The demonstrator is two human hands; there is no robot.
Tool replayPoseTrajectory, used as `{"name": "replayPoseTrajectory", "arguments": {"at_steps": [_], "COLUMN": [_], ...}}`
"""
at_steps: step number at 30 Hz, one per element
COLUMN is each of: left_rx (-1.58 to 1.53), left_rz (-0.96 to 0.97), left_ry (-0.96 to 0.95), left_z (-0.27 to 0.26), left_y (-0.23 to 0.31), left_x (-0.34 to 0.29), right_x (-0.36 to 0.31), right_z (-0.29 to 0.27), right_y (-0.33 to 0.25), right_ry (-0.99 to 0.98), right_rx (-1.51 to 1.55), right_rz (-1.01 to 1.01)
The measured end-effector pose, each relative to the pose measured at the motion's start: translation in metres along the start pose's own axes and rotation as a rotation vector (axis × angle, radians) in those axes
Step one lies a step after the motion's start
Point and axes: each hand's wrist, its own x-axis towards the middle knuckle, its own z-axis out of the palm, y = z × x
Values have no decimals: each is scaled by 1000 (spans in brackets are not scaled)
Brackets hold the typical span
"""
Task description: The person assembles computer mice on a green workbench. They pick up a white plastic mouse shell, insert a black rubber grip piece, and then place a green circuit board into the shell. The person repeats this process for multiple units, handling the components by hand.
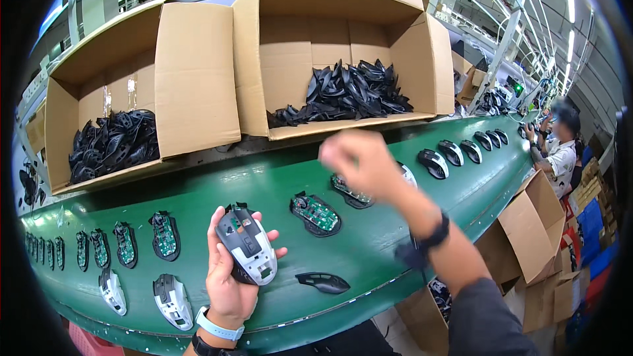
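Observation:
In my left hand [231, 270] rests a partly assembled computer mouse [247, 244] with a grey and white top shell, fingers wrapped round its sides. Small openings in the shell let parts inside show through. My right hand [359, 163] is raised over the belt below the right box, smeared by motion; its fingers look curled, and whether they hold anything cannot be made out. Between my arms a black curved side piece [323, 282] lies on the green belt [277, 310]. Beyond it sit mouse bases with green circuit boards [315, 214], one partly hidden by my right hand.
Two open cardboard boxes [198, 79] behind the belt hold heaps of black plastic parts [356, 89]. More board-fitted bases [165, 236] and white shells [173, 300] lie left; closed mice [433, 163] line the right. A co-worker [564, 138] sits far right, near cardboard cartons [534, 224].

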Motion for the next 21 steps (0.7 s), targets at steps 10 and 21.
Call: {"name": "replayPoseTrajectory", "arguments": {"at_steps": [10,21], "left_rx": [-91,-127], "left_rz": [-87,-127], "left_ry": [-83,-18], "left_z": [-10,-12], "left_y": [0,11], "left_x": [6,6], "right_x": [134,133], "right_z": [5,1], "right_y": [224,194], "right_ry": [-93,-222], "right_rx": [-827,-711], "right_rz": [337,311]}}
